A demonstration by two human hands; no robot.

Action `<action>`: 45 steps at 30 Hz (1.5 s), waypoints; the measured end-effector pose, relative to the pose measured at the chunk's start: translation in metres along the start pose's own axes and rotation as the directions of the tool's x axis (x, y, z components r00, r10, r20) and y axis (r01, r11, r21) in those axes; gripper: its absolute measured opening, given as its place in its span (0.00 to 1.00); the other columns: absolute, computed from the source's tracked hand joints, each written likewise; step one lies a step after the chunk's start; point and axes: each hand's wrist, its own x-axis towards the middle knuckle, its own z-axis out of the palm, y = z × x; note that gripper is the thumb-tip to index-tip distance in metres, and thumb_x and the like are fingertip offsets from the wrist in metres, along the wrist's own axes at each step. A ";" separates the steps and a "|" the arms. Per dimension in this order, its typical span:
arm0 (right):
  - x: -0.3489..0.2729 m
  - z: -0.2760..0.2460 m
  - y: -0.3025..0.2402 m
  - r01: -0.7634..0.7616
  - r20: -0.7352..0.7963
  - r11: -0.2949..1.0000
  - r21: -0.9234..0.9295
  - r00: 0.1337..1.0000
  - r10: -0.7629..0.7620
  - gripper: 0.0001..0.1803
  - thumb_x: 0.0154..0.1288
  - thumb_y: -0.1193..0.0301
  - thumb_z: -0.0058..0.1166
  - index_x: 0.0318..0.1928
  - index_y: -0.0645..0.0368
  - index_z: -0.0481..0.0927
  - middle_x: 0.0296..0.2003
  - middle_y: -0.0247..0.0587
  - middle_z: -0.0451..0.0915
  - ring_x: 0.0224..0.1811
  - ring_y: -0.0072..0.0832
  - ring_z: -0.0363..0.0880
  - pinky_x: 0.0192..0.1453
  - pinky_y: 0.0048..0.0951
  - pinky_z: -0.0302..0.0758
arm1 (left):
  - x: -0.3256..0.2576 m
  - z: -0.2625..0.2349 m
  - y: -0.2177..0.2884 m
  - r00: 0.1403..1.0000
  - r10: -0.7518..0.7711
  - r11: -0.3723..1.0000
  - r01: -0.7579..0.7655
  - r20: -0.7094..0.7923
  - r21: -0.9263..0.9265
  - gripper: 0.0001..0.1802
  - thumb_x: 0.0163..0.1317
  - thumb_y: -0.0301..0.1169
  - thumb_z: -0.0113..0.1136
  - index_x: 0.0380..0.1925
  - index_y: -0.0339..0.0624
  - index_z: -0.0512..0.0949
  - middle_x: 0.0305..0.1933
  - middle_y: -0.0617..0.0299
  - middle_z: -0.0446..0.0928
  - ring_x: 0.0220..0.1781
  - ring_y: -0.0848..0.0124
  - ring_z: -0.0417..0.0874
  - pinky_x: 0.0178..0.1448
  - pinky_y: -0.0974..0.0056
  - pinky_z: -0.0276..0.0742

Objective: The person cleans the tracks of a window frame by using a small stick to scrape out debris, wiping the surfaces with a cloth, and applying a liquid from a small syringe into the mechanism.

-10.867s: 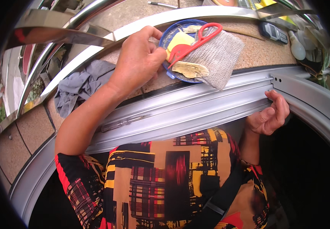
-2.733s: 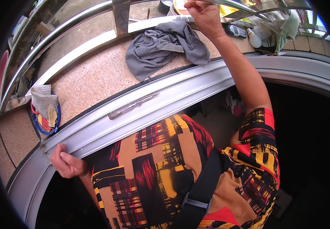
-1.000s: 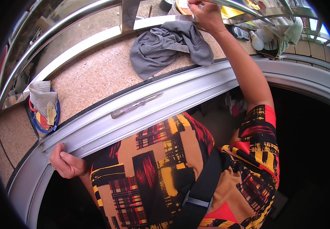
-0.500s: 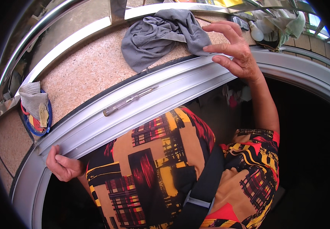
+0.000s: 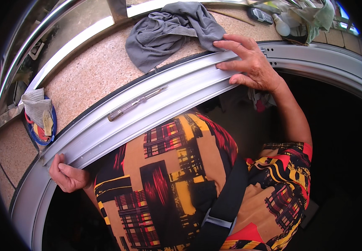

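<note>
Over the right part of the silver track (image 5: 185,85), likely rigid and slick, right hand (image 5: 254,65) with fingers spread wide, nothing gripped, upper fingertip by the edge of the grey cloth (image 5: 164,35). At the track's near left end, left hand (image 5: 69,175) with fingers loosely curled, impossible to tell whether around anything. Crumpled on the far speckled ledge (image 5: 89,79), that cloth: probably light, limp, best gathered by a raised fold. Along the track, a clear-handled screwdriver (image 5: 126,109): presumably stiff, smooth, best held round its thick left end.
</note>
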 end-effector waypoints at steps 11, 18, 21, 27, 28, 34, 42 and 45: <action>0.058 -0.010 0.036 -0.209 -0.388 0.779 0.592 0.773 0.502 0.08 0.69 0.71 0.57 0.44 0.60 0.83 0.48 0.40 0.82 0.57 0.34 0.77 0.62 0.35 0.72 | 0.001 0.006 0.002 1.000 -0.028 0.999 0.028 -0.014 -0.025 0.14 0.69 0.21 0.46 0.40 0.25 0.81 0.37 0.50 0.79 0.35 0.64 0.82 0.41 0.65 0.84; 0.118 0.026 0.131 -0.317 -0.644 0.926 0.207 0.668 0.373 0.11 0.62 0.68 0.62 0.40 0.63 0.82 0.28 0.46 0.83 0.28 0.40 0.82 0.37 0.37 0.78 | -0.002 0.004 0.003 0.999 -0.024 1.000 0.024 -0.030 -0.010 0.14 0.68 0.21 0.45 0.40 0.24 0.81 0.37 0.49 0.79 0.36 0.64 0.83 0.41 0.65 0.85; 0.114 0.020 0.143 -0.521 -0.546 0.845 -0.122 0.746 0.381 0.16 0.62 0.63 0.62 0.43 0.62 0.82 0.28 0.50 0.83 0.31 0.46 0.83 0.39 0.41 0.79 | -0.002 0.005 0.004 0.999 -0.032 0.999 0.032 -0.041 -0.017 0.14 0.68 0.21 0.45 0.39 0.24 0.81 0.37 0.49 0.79 0.36 0.64 0.83 0.41 0.65 0.85; 0.060 -0.036 0.070 -0.286 -0.526 0.930 -0.230 0.841 0.128 0.10 0.66 0.68 0.58 0.42 0.61 0.82 0.37 0.47 0.82 0.43 0.43 0.80 0.48 0.40 0.76 | 0.000 0.006 0.008 0.999 -0.010 1.000 0.009 -0.053 -0.022 0.14 0.65 0.21 0.46 0.37 0.24 0.82 0.33 0.49 0.80 0.33 0.63 0.82 0.37 0.64 0.82; 0.041 -0.044 0.056 -0.349 -0.411 0.921 -0.172 0.875 0.254 0.05 0.68 0.74 0.56 0.39 0.62 0.82 0.41 0.39 0.81 0.50 0.36 0.78 0.54 0.34 0.73 | 0.001 0.007 0.010 0.999 -0.007 1.000 0.006 -0.054 -0.018 0.14 0.65 0.21 0.46 0.37 0.24 0.82 0.32 0.50 0.80 0.33 0.62 0.82 0.37 0.64 0.81; -0.028 -0.043 0.026 -0.448 -0.096 0.883 -0.141 0.894 0.438 0.05 0.60 0.81 0.54 0.36 0.62 0.82 0.37 0.40 0.78 0.44 0.41 0.75 0.49 0.37 0.72 | -0.002 0.003 0.002 0.999 0.020 1.000 -0.021 -0.037 -0.011 0.14 0.68 0.22 0.46 0.39 0.24 0.82 0.33 0.49 0.81 0.34 0.63 0.83 0.40 0.64 0.83; -0.030 -0.038 0.021 -0.501 0.049 0.812 -0.298 0.842 0.537 0.11 0.56 0.83 0.50 0.34 0.60 0.85 0.37 0.40 0.78 0.46 0.42 0.75 0.51 0.40 0.72 | -0.001 0.000 0.001 0.998 0.065 0.998 -0.065 -0.021 -0.026 0.14 0.69 0.20 0.46 0.41 0.24 0.82 0.34 0.48 0.81 0.34 0.63 0.84 0.41 0.64 0.85; -0.034 -0.031 0.025 -0.533 0.068 0.804 -0.262 0.821 0.567 0.12 0.56 0.82 0.48 0.33 0.60 0.86 0.37 0.42 0.79 0.47 0.43 0.75 0.53 0.41 0.71 | 0.001 0.003 0.005 0.997 0.070 0.997 -0.070 -0.024 -0.027 0.14 0.69 0.19 0.46 0.40 0.23 0.82 0.34 0.48 0.81 0.34 0.63 0.85 0.40 0.65 0.85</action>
